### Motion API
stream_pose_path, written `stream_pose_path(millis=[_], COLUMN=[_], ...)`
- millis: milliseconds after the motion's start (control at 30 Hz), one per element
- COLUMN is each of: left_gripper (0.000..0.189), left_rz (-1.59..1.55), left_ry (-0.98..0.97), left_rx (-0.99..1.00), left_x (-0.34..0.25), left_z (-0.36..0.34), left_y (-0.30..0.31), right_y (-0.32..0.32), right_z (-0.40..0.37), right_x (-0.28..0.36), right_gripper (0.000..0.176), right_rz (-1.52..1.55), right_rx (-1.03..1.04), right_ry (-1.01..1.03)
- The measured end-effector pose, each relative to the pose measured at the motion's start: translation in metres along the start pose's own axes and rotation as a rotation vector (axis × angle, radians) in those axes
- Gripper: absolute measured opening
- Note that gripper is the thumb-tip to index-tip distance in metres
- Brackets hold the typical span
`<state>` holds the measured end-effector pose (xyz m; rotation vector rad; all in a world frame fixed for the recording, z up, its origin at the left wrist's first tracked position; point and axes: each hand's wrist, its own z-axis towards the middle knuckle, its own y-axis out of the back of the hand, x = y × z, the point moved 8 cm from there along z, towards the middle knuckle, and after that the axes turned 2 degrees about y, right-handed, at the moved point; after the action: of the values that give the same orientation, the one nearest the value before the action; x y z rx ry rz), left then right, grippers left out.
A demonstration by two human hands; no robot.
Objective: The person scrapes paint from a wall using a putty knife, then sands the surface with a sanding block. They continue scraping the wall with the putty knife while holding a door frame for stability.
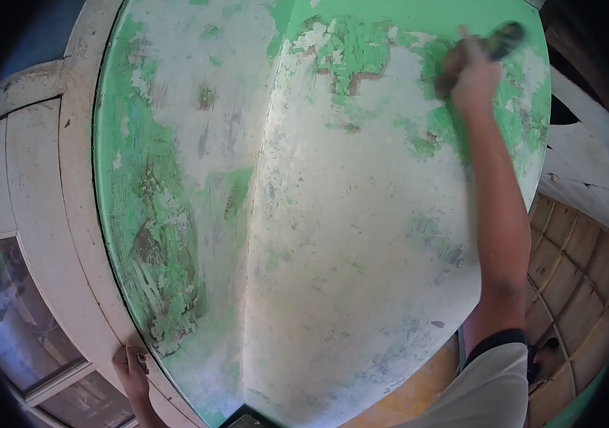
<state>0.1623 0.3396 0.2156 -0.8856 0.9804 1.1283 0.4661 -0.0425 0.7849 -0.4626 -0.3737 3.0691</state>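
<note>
At the upper right of the frame, our right hand [477, 89] is wrapped around the dark, blurred tool [508, 41] – its long axis slants from lower left to upper right across our fist, over the green patches of the panel [361, 214]. Our left hand [130, 367] is far from it, at the lower left by the panel's edge, fingers curled – whether they grasp anything, we cannot tell.

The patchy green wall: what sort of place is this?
Probably a room in a house being redone: the wall is patchily painted, glass panes sit beside it, and the right hand holds a tool near it.
</note>
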Motion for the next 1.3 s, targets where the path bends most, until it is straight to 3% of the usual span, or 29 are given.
stream_pose_path(millis=[33,100,233,300,367,400,500,633,700,733,767,867,900,967,1033,1100,1167,1233,1300], left_gripper=[0.048,0.048,0.048,0.048,0.048,0.048,0.048,0.047,0.047,0.047,0.047,0.046,0.046,0.046,0.046,0.045,0.045,0.045,0.044], left_rz=[0.007,0.006,0.006,0.003,0.015,0.014,0.026,0.026,0.019,0.012,0.006,0.003,0.006,0.017,0.016,0.007,0.021,0.021,0.023], left_ry=[-0.001,-0.003,0.009,0.002,0.001,0.007,0.026,0.002,0.005,0.012,0.018,0.013,0.015,0.02,0.029,0.034,0.029,0.029,0.038], left_rx=[-0.003,-0.02,-0.042,-0.03,-0.022,-0.023,-0.013,-0.024,-0.023,-0.015,-0.004,-0.02,-0.021,-0.015,-0.015,-0.025,-0.021,-0.031,-0.034], left_x=[-0.003,-0.009,-0.014,-0.013,-0.01,-0.009,-0.01,-0.011,-0.009,-0.007,-0.005,-0.009,-0.01,-0.011,-0.011,-0.011,-0.012,-0.013,-0.012], left_z=[0.0,-0.001,-0.004,-0.002,-0.002,-0.003,-0.003,-0.003,-0.002,-0.002,-0.002,-0.003,-0.003,-0.003,-0.003,-0.004,-0.004,-0.004,-0.005], left_y=[0.0,-0.003,-0.004,-0.003,-0.003,-0.003,-0.004,-0.006,-0.005,-0.005,-0.004,-0.005,-0.004,-0.005,-0.006,-0.006,-0.006,-0.005,-0.005], right_y=[-0.001,-0.029,-0.016,-0.016,-0.007,-0.03,-0.049,-0.053,-0.072,-0.089,-0.099,-0.102,-0.098,-0.093,-0.095,-0.112,-0.109,-0.103,-0.109], right_z=[-0.001,-0.007,0.028,0.029,0.018,0.008,0.007,0.015,0.004,-0.015,-0.027,-0.025,-0.019,0.0,-0.017,-0.036,-0.029,-0.018,-0.023], right_x=[0.008,0.004,0.045,0.044,0.027,0.009,0.023,0.057,0.025,0.009,0.005,0.026,0.019,0.013,-0.005,-0.024,-0.001,0.025,0.019], right_gripper=[0.033,0.035,0.036,0.037,0.037,0.038,0.037,0.039,0.039,0.039,0.039,0.038,0.038,0.036,0.033,0.034,0.033,0.032,0.031], right_rz=[0.001,0.646,0.86,0.868,0.236,0.526,0.687,0.887,0.888,0.736,0.581,0.512,0.514,0.908,0.841,0.72,0.665,0.837,0.853], right_rx=[-0.001,0.096,0.047,0.045,-0.168,0.002,0.15,0.064,0.102,0.104,0.105,0.106,0.107,0.145,0.037,0.065,0.094,0.096,0.137], right_ry=[0.0,-0.447,-0.232,-0.19,-0.082,-0.211,-0.277,-0.179,-0.217,-0.302,-0.387,-0.42,-0.423,-0.318,-0.337,-0.544,-0.48,-0.301,-0.264])
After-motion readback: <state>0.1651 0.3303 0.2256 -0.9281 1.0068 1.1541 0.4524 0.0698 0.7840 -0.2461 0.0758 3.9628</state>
